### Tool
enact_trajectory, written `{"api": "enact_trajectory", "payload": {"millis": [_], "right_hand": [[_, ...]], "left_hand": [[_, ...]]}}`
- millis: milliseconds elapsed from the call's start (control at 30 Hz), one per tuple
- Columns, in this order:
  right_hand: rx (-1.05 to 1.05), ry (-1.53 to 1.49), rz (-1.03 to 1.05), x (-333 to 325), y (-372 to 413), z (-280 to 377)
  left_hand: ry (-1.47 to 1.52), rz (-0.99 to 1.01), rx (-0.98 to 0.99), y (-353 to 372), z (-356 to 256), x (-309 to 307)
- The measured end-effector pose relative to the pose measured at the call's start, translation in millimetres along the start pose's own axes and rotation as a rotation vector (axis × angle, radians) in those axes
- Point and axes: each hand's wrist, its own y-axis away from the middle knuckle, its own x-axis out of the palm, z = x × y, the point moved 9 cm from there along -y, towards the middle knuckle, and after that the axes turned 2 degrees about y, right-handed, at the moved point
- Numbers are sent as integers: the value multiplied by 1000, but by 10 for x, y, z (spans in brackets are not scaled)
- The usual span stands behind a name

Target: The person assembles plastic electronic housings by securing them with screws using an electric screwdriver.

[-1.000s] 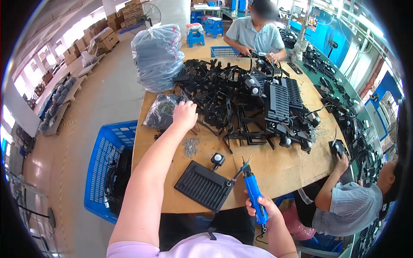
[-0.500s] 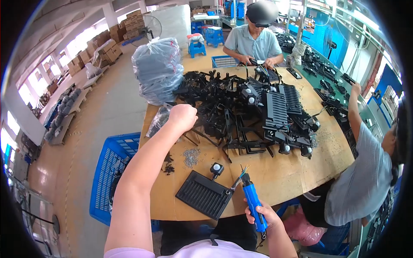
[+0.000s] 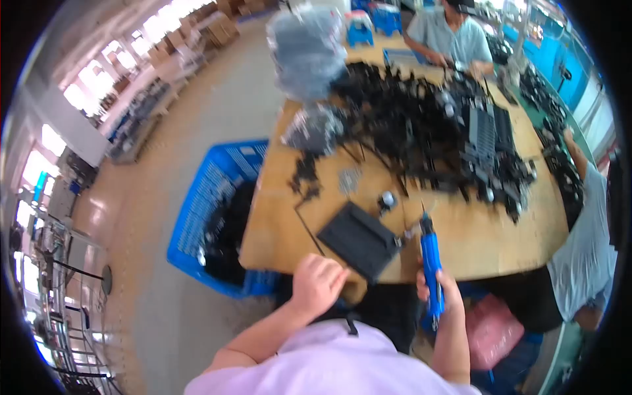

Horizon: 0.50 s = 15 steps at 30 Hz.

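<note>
My left hand [image 3: 317, 284] is closed at the table's near edge, on a thin black bracket [image 3: 309, 230] whose bar reaches up from the fingers. Right of it a flat black finned lamp housing [image 3: 359, 242] lies on the table, with a small sensor with a white dome [image 3: 386, 200] at its far side. My right hand [image 3: 440, 289] is wrapped round a blue electric screwdriver [image 3: 431, 263], its tip pointing away from me, just right of the housing. Black screws [image 3: 305, 174] and a little heap of small metal parts [image 3: 349, 180] lie beyond the housing.
Black brackets [image 3: 408, 125] and finned housings [image 3: 480, 131] are piled across the wooden table [image 3: 526, 243]. A blue crate [image 3: 191, 224] stands at the left. Plastic-wrapped stacks [image 3: 306, 52] are at the far left corner. One person works across the table, another at the right.
My left hand has come back from the bracket pile to the near edge, with a bracket now in it. The view has shifted, and my right hand still holds the screwdriver.
</note>
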Motion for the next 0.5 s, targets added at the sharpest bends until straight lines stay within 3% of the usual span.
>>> {"api": "enact_trajectory", "payload": {"millis": [267,500], "right_hand": [[-14,-58,33,-46,-41,15],[-20,-63,31,-15,-37,25]], "left_hand": [[43,134,20,543,-72,544],[12,188,21,338,-193,735]]}}
